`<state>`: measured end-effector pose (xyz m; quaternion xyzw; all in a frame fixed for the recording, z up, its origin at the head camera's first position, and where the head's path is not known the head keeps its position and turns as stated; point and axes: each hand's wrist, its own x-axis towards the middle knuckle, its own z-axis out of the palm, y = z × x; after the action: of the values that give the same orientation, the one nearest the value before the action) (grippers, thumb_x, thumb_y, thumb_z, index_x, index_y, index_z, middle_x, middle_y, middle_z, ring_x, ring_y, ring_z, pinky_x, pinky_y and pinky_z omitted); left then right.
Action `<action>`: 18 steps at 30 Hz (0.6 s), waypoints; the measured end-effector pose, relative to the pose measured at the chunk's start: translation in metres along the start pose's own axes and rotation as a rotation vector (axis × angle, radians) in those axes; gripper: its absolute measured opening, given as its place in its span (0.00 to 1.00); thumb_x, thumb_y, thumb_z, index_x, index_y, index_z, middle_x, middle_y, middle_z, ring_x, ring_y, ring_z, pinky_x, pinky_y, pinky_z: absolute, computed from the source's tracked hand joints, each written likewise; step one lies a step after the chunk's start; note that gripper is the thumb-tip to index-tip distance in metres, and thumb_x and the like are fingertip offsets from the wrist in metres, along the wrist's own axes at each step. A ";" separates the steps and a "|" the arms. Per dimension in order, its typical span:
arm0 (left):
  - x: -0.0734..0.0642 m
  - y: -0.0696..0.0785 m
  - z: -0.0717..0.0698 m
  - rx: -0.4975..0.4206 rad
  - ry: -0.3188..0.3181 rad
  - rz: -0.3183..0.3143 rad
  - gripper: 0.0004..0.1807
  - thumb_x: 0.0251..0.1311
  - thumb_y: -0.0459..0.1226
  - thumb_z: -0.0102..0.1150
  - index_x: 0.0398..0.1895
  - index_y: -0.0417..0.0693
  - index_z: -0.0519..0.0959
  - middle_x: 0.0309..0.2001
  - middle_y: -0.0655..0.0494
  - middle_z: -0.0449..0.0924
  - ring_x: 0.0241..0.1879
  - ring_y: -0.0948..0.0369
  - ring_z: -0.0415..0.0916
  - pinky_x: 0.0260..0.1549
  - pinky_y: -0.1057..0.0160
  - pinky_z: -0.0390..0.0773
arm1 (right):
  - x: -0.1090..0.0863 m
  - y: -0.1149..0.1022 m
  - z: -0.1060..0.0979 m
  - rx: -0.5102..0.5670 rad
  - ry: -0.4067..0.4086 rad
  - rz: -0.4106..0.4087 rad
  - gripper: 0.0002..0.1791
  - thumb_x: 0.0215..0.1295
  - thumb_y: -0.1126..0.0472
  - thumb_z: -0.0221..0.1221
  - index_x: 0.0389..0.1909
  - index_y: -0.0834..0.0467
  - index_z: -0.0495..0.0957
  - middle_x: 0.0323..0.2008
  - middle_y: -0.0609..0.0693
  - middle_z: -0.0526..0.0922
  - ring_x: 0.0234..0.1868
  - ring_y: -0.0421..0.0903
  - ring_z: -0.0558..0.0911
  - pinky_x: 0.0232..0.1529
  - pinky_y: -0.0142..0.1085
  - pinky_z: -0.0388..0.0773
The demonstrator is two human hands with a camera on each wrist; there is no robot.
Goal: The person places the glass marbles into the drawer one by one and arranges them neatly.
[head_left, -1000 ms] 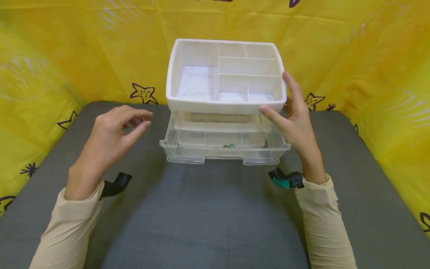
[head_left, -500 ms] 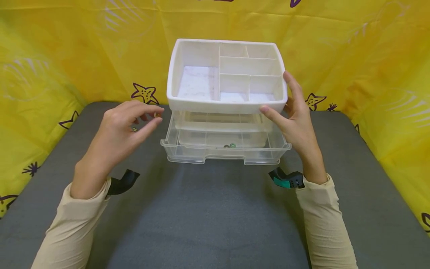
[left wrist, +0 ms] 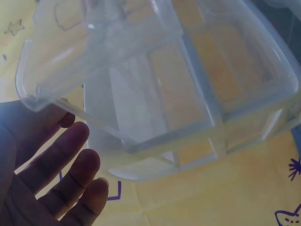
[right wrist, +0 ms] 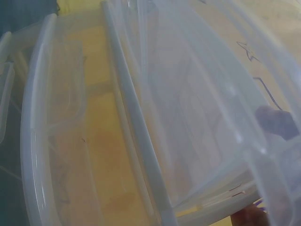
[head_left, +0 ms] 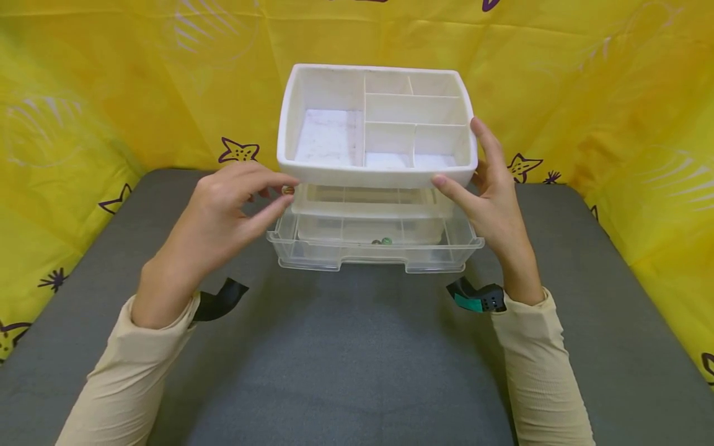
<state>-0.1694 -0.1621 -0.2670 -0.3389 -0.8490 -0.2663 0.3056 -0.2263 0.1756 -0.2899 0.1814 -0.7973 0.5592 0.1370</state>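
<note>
A white organizer [head_left: 376, 177] with a divided top tray stands on the table in the head view. Below the tray, a clear drawer [head_left: 370, 255] is pulled forward, holding a green marble [head_left: 387, 241] and a darker one beside it. My left hand [head_left: 220, 207] pinches an amber marble [head_left: 287, 190] between thumb and index finger, close by the tray's front left corner. In the left wrist view its other fingers [left wrist: 75, 174] are spread beside the clear plastic. With thumb at the front and fingers along the side, my right hand [head_left: 493, 201] grips the organizer's right end.
Other clear drawer fronts [head_left: 368, 207] sit between the tray and the extended drawer. Dark grey cloth [head_left: 357, 347] covers the table. Yellow patterned fabric [head_left: 195, 80] rises behind and at both sides.
My left hand has moved right with the amber marble, up to the organizer's left corner. A small shiny thing seen under that hand earlier is now hidden. The right hand has stayed put.
</note>
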 end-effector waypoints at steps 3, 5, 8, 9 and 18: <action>0.003 0.002 0.003 -0.004 -0.009 0.030 0.10 0.53 0.26 0.70 0.40 0.37 0.86 0.35 0.48 0.86 0.34 0.58 0.77 0.39 0.75 0.71 | 0.000 0.000 0.000 0.004 -0.001 -0.002 0.47 0.64 0.67 0.63 0.79 0.46 0.50 0.76 0.43 0.53 0.58 0.52 0.74 0.53 0.32 0.80; 0.005 0.003 0.006 -0.008 -0.017 0.043 0.10 0.53 0.26 0.70 0.40 0.37 0.86 0.36 0.48 0.86 0.34 0.57 0.77 0.40 0.73 0.71 | 0.000 0.000 0.000 0.007 -0.003 -0.001 0.47 0.64 0.67 0.63 0.79 0.46 0.50 0.76 0.43 0.53 0.58 0.52 0.74 0.53 0.32 0.80; 0.007 0.005 0.010 -0.009 -0.032 0.055 0.10 0.54 0.25 0.69 0.41 0.38 0.86 0.38 0.48 0.86 0.36 0.56 0.78 0.39 0.70 0.73 | 0.000 0.000 0.001 0.011 -0.002 -0.002 0.47 0.64 0.67 0.63 0.79 0.46 0.50 0.76 0.43 0.52 0.58 0.52 0.74 0.53 0.32 0.79; 0.008 0.005 0.012 -0.008 -0.040 0.057 0.10 0.54 0.25 0.69 0.41 0.38 0.86 0.38 0.49 0.86 0.36 0.56 0.79 0.39 0.68 0.74 | 0.000 0.000 0.001 0.011 -0.002 -0.003 0.47 0.64 0.67 0.63 0.79 0.46 0.50 0.76 0.43 0.52 0.58 0.52 0.74 0.53 0.32 0.79; 0.014 0.012 0.021 -0.023 -0.090 0.051 0.09 0.57 0.27 0.67 0.41 0.41 0.86 0.40 0.50 0.87 0.40 0.56 0.81 0.41 0.58 0.77 | 0.000 0.000 0.000 0.013 -0.002 -0.004 0.47 0.64 0.67 0.64 0.78 0.46 0.50 0.76 0.43 0.53 0.58 0.52 0.75 0.52 0.31 0.79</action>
<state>-0.1760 -0.1348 -0.2688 -0.3758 -0.8498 -0.2527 0.2698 -0.2265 0.1758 -0.2900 0.1843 -0.7934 0.5639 0.1361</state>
